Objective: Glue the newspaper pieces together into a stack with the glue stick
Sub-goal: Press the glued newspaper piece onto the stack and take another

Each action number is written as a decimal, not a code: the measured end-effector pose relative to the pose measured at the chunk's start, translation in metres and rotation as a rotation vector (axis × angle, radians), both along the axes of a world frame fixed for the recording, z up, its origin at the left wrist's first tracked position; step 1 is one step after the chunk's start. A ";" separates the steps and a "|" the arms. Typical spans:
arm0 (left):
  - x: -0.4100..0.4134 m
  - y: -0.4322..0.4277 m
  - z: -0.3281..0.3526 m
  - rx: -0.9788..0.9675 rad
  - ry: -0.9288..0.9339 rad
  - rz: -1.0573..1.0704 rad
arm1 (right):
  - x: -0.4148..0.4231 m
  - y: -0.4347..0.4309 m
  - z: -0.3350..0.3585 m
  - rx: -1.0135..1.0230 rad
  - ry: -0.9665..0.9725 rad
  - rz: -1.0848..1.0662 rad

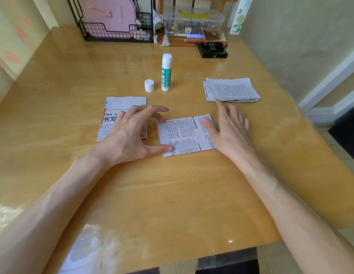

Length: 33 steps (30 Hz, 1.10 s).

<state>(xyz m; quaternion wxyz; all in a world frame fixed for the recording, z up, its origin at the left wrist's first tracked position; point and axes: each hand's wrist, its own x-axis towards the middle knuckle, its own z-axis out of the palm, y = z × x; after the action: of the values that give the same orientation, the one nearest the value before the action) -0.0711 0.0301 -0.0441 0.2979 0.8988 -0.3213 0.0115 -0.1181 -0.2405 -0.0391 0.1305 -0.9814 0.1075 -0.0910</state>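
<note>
On the grey-white rectangular newspaper cutting [122,101] towards the left edge of the wooden table [172,194], two big dark characters read 书写. The smaller line above them gives 服务 为, and the rest is covered. The printed newspaper rectangle [188,135] mid-table has columns and a sideways headline, too fine to read. So are the stacked newspaper pieces [231,89] near the right edge and the green-labelled white glue stick [166,73].
</note>
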 end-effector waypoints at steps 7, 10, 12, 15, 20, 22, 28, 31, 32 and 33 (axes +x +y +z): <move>0.000 0.000 0.000 -0.002 -0.007 -0.006 | -0.001 0.001 0.001 0.011 -0.036 -0.011; 0.000 0.000 0.000 -0.004 -0.005 -0.005 | 0.000 0.012 0.000 -0.021 -0.062 -0.035; 0.000 0.000 0.000 -0.004 -0.004 -0.002 | 0.000 0.021 0.001 -0.029 -0.090 -0.028; -0.001 -0.001 0.001 -0.001 -0.006 0.002 | 0.001 0.041 0.002 -0.051 -0.143 0.035; -0.001 -0.001 0.001 0.000 -0.001 0.001 | 0.002 0.068 -0.003 -0.081 -0.147 0.102; -0.001 -0.001 0.002 0.002 -0.001 0.002 | 0.001 0.070 -0.003 -0.074 -0.128 0.109; 0.000 0.000 0.002 0.012 0.001 0.002 | -0.006 0.045 0.000 -0.003 -0.089 0.028; 0.001 0.000 0.001 0.004 -0.005 -0.004 | -0.008 0.019 0.005 0.032 -0.037 -0.034; 0.001 0.000 0.000 0.001 -0.007 -0.005 | -0.008 0.011 0.007 0.044 -0.014 -0.060; 0.000 0.000 0.001 0.001 -0.009 -0.006 | -0.009 0.004 0.009 0.053 0.000 -0.082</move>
<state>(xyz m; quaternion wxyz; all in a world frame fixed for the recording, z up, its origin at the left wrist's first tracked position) -0.0707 0.0301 -0.0436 0.2962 0.8979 -0.3254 0.0145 -0.1272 -0.2364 -0.0304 0.1528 -0.9723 0.1502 -0.0932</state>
